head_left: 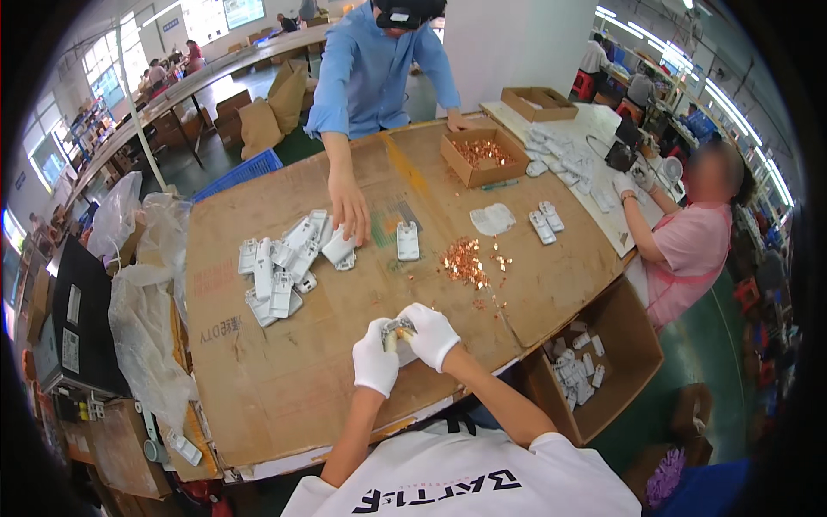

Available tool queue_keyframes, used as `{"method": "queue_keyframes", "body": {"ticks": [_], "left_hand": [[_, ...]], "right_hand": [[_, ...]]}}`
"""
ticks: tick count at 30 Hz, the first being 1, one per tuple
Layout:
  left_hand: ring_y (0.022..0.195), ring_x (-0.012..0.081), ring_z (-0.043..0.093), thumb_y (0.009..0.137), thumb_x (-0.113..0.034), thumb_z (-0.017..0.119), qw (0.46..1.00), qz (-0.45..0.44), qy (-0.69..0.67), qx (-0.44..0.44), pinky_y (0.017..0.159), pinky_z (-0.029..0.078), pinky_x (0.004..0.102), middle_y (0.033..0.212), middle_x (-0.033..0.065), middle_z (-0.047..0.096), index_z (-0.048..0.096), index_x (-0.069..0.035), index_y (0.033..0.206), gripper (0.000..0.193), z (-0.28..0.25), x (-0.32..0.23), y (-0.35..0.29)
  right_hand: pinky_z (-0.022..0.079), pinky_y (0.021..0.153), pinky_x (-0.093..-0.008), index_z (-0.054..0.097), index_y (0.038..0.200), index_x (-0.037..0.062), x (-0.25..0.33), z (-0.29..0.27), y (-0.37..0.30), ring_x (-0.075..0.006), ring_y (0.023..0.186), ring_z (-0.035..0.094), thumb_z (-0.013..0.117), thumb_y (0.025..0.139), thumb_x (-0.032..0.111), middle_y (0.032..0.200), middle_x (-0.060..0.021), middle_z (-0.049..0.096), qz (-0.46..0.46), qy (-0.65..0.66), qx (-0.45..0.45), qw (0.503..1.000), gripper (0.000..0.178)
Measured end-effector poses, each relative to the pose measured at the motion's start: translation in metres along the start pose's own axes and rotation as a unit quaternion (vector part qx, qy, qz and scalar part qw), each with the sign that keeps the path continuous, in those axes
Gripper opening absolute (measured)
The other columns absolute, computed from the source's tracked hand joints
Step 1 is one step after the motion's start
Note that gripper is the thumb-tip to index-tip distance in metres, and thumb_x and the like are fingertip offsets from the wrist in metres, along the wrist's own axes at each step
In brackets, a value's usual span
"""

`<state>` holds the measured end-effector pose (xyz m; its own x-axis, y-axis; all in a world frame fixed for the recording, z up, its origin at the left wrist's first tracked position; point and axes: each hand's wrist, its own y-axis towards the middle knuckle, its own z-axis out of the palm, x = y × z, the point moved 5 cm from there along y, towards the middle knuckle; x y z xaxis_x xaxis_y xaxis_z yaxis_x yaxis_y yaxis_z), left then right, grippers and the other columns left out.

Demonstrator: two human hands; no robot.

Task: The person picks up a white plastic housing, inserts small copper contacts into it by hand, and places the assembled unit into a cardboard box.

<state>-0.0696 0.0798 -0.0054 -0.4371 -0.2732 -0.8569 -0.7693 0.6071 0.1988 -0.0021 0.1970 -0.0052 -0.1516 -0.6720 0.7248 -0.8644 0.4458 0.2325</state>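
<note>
Both my hands wear white gloves and meet low over the middle of the table's near side. My left hand (376, 358) and my right hand (433, 338) pinch a small whitish-grey plastic part (398, 326) between their fingertips, which hide much of it. Beyond them, one white plastic housing (407, 241) lies alone on the cardboard. Right of that is a loose heap of small copper-coloured metal pieces (465, 262). To the left sits a pile of white plastic housings (280, 269), where the bare hand (349, 211) of a person opposite touches one housing.
A cardboard box (472, 178) of copper pieces stands at the far side. Two white housings (543, 226) lie near a clear plastic piece (492, 219). A carton (624, 388) with housings sits below the right edge. A person in pink (689, 250) works at the right.
</note>
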Motion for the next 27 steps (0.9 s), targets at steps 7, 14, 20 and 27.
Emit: {"method": "queue_keyframes", "body": {"ticks": [7,14,20,27], "left_hand": [[0.088,0.0407,0.066,0.088,-0.002,0.060,1.000,-0.009,-0.010,0.009,0.073,0.052,0.0429,0.092,0.0231,0.067,0.062,-0.006,0.107,0.019,0.007,-0.003,0.006],[0.085,0.0137,0.066,0.086,0.003,0.062,0.992,-0.052,-0.110,-0.012,0.079,0.051,0.0278,0.091,0.0108,0.071,0.064,-0.002,0.104,0.019,0.008,0.013,0.028],[0.080,0.0231,0.070,0.086,-0.002,0.063,0.994,-0.045,-0.090,-0.039,0.074,0.053,0.0330,0.087,0.0156,0.070,0.067,-0.003,0.100,0.015,0.005,-0.002,0.035],[0.082,0.0232,0.069,0.085,-0.003,0.063,0.994,-0.062,-0.090,-0.032,0.076,0.052,0.0332,0.088,0.0163,0.071,0.068,-0.004,0.103,0.019,0.018,-0.003,0.035]], "right_hand": [[0.051,0.079,-0.0418,0.063,0.099,0.0073,-0.007,-0.009,0.000,-0.0369,0.093,0.062,0.063,0.081,0.008,0.097,-0.0158,0.063,0.033,-0.003,0.008,0.999,0.018],[0.050,0.089,-0.0402,0.052,0.129,0.0077,0.020,-0.029,-0.017,-0.0353,0.104,0.061,0.066,0.085,0.012,0.118,-0.0162,0.060,0.008,0.041,-0.058,0.997,0.047],[0.049,0.092,-0.0405,0.047,0.134,0.0085,0.031,-0.012,-0.036,-0.0359,0.113,0.057,0.069,0.081,0.008,0.128,-0.0161,0.054,-0.037,-0.029,-0.112,0.993,0.058],[0.051,0.088,-0.0428,0.044,0.133,0.0001,0.023,0.005,-0.032,-0.0388,0.106,0.057,0.069,0.077,0.011,0.134,-0.0228,0.046,-0.034,-0.209,-0.111,0.971,0.062]]}}
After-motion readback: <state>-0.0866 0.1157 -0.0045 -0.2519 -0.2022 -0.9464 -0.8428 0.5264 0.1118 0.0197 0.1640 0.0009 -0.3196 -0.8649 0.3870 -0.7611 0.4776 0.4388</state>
